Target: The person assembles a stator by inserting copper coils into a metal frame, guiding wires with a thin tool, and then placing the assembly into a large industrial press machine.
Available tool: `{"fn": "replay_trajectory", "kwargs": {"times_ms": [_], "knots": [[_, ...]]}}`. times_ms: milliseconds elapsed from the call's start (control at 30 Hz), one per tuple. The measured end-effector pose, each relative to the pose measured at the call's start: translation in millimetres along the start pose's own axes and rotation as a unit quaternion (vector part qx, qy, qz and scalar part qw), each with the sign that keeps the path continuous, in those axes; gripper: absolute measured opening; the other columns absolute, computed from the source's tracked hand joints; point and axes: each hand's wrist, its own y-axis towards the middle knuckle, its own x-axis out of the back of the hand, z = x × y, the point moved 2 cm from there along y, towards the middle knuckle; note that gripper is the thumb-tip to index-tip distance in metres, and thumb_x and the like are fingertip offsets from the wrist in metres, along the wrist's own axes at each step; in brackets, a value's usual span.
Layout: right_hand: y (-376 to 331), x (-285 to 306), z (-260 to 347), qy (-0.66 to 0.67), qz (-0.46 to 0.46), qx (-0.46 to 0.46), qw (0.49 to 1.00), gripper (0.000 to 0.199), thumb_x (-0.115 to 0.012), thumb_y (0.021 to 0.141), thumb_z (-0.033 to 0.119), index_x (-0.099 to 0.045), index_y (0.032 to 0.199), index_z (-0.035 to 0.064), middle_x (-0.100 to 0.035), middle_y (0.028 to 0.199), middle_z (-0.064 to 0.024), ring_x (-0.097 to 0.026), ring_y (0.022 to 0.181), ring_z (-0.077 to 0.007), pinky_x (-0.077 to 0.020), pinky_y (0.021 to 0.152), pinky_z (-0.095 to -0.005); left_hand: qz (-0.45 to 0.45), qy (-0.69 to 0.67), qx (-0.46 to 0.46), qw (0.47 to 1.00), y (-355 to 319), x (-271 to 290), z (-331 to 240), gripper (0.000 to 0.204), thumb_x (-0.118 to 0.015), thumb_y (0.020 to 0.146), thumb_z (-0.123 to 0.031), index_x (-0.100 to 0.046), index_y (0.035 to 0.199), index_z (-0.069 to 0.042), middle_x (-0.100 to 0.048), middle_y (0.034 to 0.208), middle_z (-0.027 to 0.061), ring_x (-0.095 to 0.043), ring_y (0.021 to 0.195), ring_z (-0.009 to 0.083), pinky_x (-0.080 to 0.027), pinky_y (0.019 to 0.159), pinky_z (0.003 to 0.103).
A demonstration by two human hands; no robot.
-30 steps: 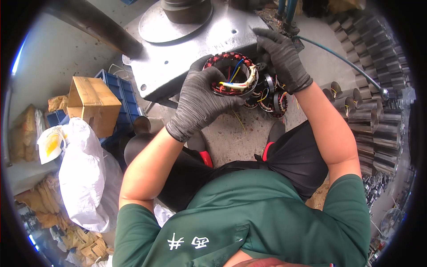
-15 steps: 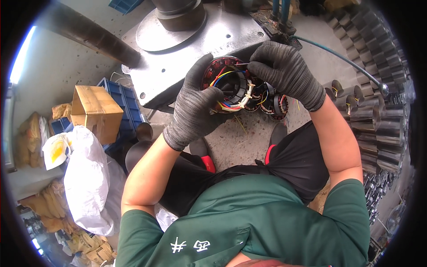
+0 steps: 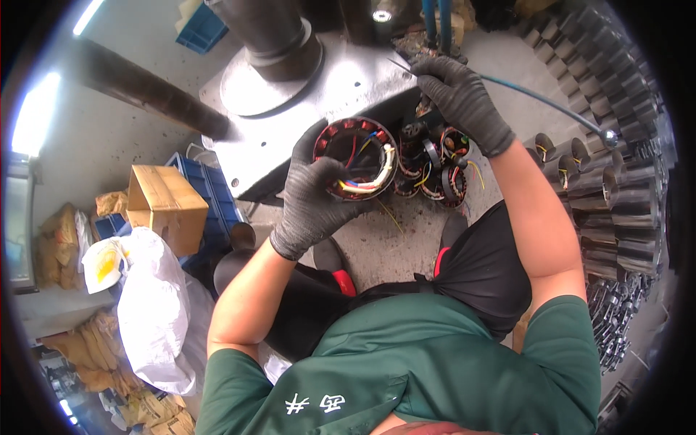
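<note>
- Holding wound ring in left gloved hand, with thumb over rim and fingers round outer wall, seemingly to leave coloured leads exposed and facing up
- Pinching thin pointed tool in right gloved hand, with fingers narrowed on it, probably for fine control, tip apart from ring
- Positioning ring before edge of metal plate, near other wound rings clustered on floor, perhaps for easy reach

Two white characters mark the green shirt.
</note>
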Motion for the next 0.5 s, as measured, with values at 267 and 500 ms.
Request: {"fn": "replay_trajectory", "kwargs": {"times_ms": [267, 500], "knots": [[78.2, -25.0, -61.5, 0.022, -0.057, -0.223, 0.973, 0.028, -0.065, 0.084, 0.022, -0.078, 0.108, 0.0135, -0.076, 0.097, -0.0166, -0.074, 0.09, -0.0312, -0.0585, 0.086, -0.0414, -0.11, 0.013, -0.077, 0.991, 52.4, 43.3, -14.5, 0.052, -0.098, 0.058, -0.015, -0.065, 0.097, -0.01, -0.044, 0.148, 0.0225, -0.055, 0.131, 0.035, -0.051, 0.105, 0.043], [118.1, -60.7, -75.9, -0.127, -0.054, -0.114, 0.984, 0.03, -0.066, 0.085, 0.027, -0.078, 0.109, 0.0146, -0.074, 0.113, -0.0173, -0.069, 0.109, -0.0365, -0.0544, 0.096, -0.046, -0.203, 0.206, -0.163, 0.943, 150.8, 124.2, -17.7, 0.046, -0.099, 0.059, -0.009, -0.065, 0.091, -0.006, -0.05, 0.148, 0.0202, -0.061, 0.121, 0.0282, -0.055, 0.088, 0.034]]}}
